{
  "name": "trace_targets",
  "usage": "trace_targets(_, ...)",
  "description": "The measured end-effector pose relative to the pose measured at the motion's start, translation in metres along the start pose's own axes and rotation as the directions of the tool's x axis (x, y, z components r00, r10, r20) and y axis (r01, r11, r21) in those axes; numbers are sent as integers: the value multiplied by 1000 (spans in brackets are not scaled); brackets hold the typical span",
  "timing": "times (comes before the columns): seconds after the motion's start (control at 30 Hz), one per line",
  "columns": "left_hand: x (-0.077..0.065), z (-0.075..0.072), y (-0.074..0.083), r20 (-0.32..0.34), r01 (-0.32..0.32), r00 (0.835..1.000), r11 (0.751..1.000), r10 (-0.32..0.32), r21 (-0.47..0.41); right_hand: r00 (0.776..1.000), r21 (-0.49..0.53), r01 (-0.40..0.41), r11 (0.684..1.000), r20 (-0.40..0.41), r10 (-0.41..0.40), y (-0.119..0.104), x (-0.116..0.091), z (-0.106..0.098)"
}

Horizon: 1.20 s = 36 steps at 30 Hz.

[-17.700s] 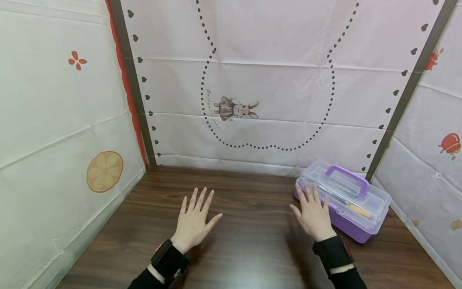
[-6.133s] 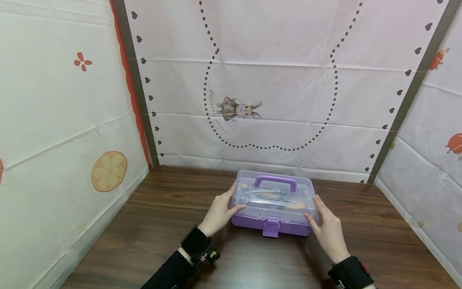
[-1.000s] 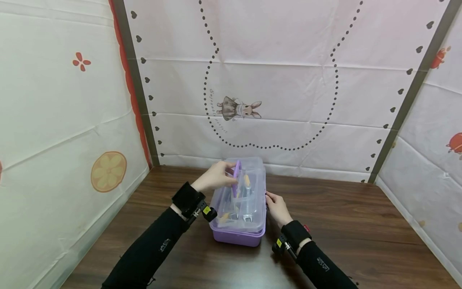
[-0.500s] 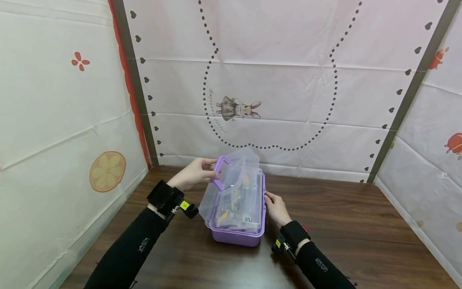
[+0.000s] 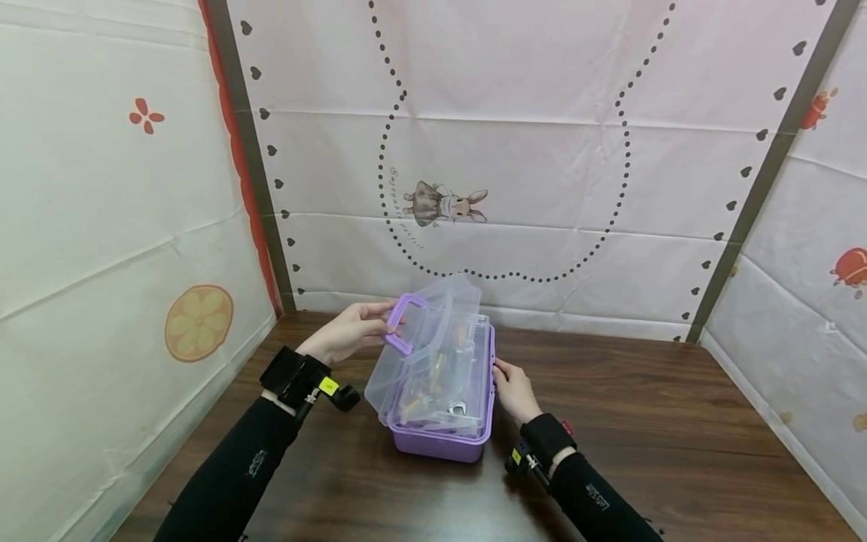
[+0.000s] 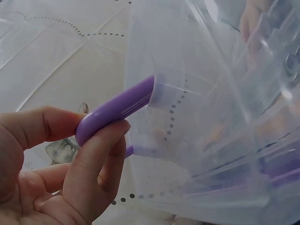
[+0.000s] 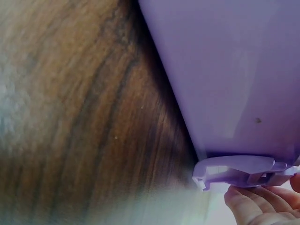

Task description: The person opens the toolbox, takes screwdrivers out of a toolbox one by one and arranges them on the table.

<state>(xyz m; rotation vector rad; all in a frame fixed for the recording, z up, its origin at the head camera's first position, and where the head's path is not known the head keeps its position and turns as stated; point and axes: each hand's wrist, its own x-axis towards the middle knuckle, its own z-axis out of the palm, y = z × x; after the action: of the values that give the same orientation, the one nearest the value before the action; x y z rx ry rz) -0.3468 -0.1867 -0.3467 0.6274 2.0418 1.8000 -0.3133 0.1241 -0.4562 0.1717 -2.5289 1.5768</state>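
A purple storage box (image 5: 440, 448) stands on the table with its short side toward me. Its clear lid (image 5: 390, 382) is swung up and leans to the left. My left hand (image 5: 343, 331) pinches the purple handle (image 6: 115, 107) of that lid between thumb and fingers. At the box's right side, my right hand (image 5: 517, 391) has its fingertips curled against the purple latch (image 7: 239, 171), which sticks out from the wall in the right wrist view. A clear inner tray (image 5: 482, 342) fills the box top. Through the lid show yellowish pieces and a metal wrench-like end (image 5: 457, 408).
The box rests on a dark wood-grain table (image 5: 630, 421). A white printed cloth (image 5: 528, 181) hangs behind it, and similar cloth panels (image 5: 81, 248) rise at the sides. The back cloth is close behind the lid's far corner.
My left hand has moved left, drawing the handle along, and the lid has lifted off the box top and tilted leftward. My right hand stays at the box's right side.
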Motion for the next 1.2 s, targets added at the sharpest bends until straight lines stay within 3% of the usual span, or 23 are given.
trace_targets(0.33, -14, -22, -14, -5, -30, 1000, 997, 29, -76, 1000, -11, -13, 1000, -2, 13, 0, -1, 1)
trace_targets(0.53, -27, -43, -17, -95, -6, 995, 1000, 8, 21, 1000, -26, -11, 1000, -1, 11, -1, 0, 0)
trace_targets(0.7, -40, -59, -21, -122, 28, 992, 996, -17, 89, 1000, -40, -7, 999, -7, 6, -2, 1, 0)
trace_targets(1.07, -62, -81, -46, -90, 57, 995, 995, -50, 83, 1000, -65, 8, 998, -21, -10, -4, 0, 3)
trace_targets(1.2, -67, -86, -57, -47, 22, 999, 999, -20, 42, 1000, -63, 3, 998, -14, -3, -2, 1, 4)
